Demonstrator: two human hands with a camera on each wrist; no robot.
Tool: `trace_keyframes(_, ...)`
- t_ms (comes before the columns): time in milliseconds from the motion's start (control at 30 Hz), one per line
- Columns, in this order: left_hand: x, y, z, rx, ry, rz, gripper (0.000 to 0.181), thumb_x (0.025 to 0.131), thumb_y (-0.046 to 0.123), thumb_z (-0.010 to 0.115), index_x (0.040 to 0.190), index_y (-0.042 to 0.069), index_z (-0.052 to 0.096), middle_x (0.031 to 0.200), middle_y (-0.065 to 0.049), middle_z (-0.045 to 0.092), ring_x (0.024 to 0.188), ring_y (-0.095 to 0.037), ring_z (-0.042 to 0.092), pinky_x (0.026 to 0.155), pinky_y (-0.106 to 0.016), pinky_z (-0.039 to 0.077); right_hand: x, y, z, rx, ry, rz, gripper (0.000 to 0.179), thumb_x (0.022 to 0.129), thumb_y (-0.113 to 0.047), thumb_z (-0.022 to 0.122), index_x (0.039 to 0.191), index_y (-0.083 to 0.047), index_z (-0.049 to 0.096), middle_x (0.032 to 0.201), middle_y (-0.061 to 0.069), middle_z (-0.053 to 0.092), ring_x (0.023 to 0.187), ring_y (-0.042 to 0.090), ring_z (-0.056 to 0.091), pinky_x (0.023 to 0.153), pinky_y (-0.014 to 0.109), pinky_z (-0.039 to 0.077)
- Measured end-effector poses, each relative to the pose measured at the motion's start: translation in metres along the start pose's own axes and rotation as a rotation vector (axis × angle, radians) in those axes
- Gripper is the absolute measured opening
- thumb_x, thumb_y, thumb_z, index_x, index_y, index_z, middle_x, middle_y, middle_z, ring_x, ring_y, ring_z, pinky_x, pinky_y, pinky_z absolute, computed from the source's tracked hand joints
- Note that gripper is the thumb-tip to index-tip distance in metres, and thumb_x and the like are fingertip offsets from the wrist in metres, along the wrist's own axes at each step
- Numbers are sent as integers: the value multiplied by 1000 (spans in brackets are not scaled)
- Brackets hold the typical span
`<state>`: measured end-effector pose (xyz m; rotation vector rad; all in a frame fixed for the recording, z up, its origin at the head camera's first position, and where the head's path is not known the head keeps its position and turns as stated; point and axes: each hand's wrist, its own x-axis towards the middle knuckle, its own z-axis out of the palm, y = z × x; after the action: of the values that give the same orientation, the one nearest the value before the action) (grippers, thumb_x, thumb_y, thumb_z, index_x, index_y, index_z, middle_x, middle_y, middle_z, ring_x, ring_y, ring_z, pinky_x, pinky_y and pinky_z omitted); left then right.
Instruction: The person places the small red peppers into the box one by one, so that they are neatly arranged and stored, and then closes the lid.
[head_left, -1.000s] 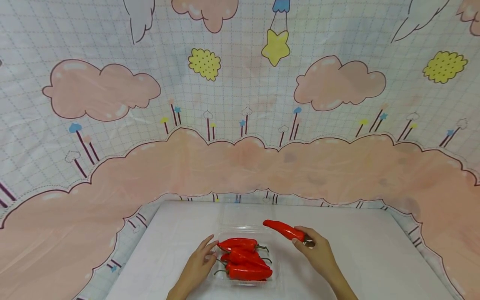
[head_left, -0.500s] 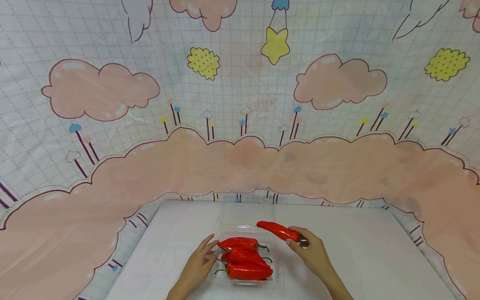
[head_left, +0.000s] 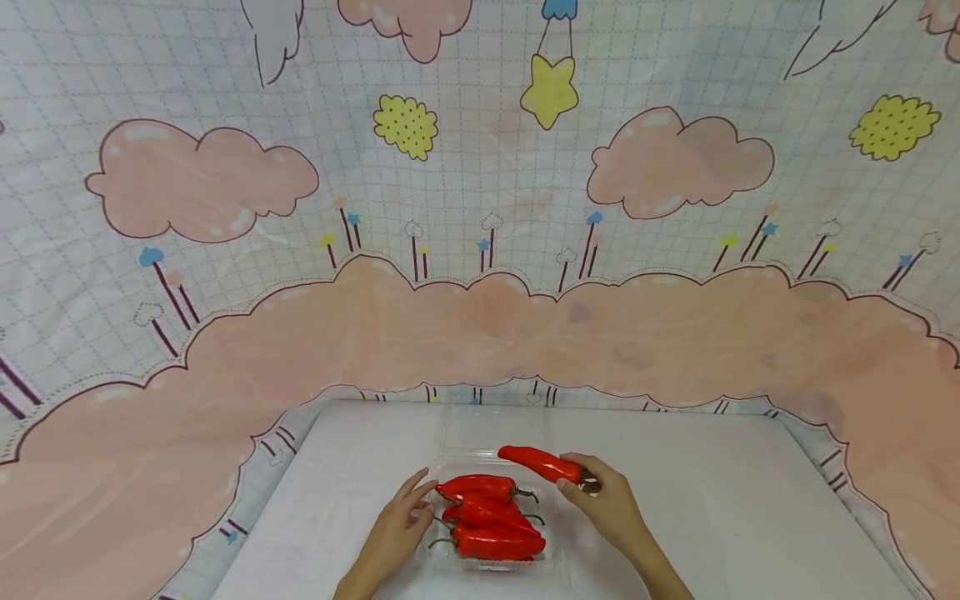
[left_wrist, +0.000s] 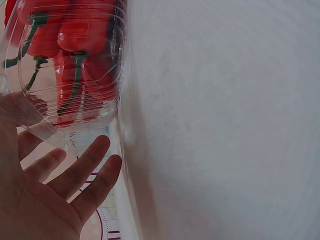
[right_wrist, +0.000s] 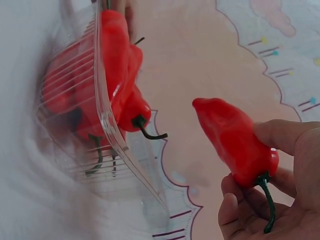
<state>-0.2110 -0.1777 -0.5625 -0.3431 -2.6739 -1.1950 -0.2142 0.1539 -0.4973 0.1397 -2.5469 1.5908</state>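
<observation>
A red pepper (head_left: 538, 462) is pinched near its green-stemmed end by my right hand (head_left: 611, 504), above the far right part of a clear plastic box. In the right wrist view the held pepper (right_wrist: 230, 135) points its tip toward the box, its stem (right_wrist: 270, 207) hanging over the palm. The clear box (left_wrist: 121, 75) holds several red peppers (head_left: 495, 546) heaped in it, some above the rim. My left hand (head_left: 397, 521) is at the box's left side, fingers spread and relaxed, fingertips right at the rim.
Behind the box its clear lid (head_left: 491, 429) lies folded back on the white table (head_left: 712, 483). A patterned cloth (head_left: 465, 333) with pink clouds hangs behind and around the table.
My right hand has moved left with the pepper, bringing its tip over the back edge of the box. The left hand and the heaped peppers have stayed in place.
</observation>
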Motion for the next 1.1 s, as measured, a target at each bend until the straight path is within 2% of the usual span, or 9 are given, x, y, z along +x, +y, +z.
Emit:
trace_keyframes(200, 1, -1, -1, -13, -26, -14, 40, 93, 9, 64, 133, 8, 60, 150, -9, 47, 101, -21, 70, 76, -22, 57, 4, 3, 8, 6, -24, -8, 35, 84, -19, 78, 117, -18, 70, 103, 2, 70, 86, 13, 60, 71, 20, 52)
trace_keyframes(533, 4, -2, -1, -18, -23, -22, 40, 93, 9, 64, 133, 7, 60, 151, -9, 46, 100, -20, 70, 77, -22, 57, 13, 4, 23, -9, -77, -59, 36, 84, -20, 77, 119, -16, 69, 105, 1, 69, 89, 14, 60, 72, 19, 52)
trace_keyframes(900, 4, -3, -1, -2, -29, 6, 41, 92, 8, 64, 133, 6, 59, 151, -11, 46, 99, -19, 70, 75, -23, 57, 23, 3, 36, -9, -142, -92, 39, 86, -23, 75, 121, -11, 67, 110, 8, 69, 90, 16, 61, 71, 17, 53)
trace_keyframes(1100, 6, -3, -1, 6, -54, -36, 42, 94, 10, 63, 135, 8, 59, 152, -9, 44, 102, -19, 70, 79, -22, 57, 28, 4, 44, -31, -168, -101, 39, 86, -24, 75, 122, -10, 66, 108, 7, 70, 88, 14, 60, 71, 18, 53)
